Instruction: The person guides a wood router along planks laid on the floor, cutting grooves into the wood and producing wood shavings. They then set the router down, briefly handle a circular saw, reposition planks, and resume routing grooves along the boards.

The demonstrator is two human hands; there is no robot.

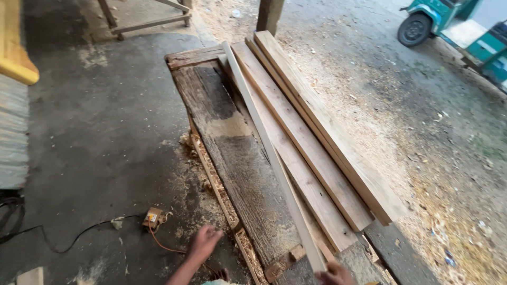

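right hand (335, 274) at the bottom edge is closed around the near end of a thin pale strip (269, 153), which runs up the middle over the planks (317, 137) on the old bench (232, 153). left hand (205, 241) hangs open, holding nothing. i'd keep the strip flat and steady. no containers anywhere, just sawdust (449, 211) at right.

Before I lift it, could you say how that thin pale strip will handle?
The strip is long and slender, so probably light but whippy. Held at one end by the right hand, its far end may sag. It rests on planks, so should slide.
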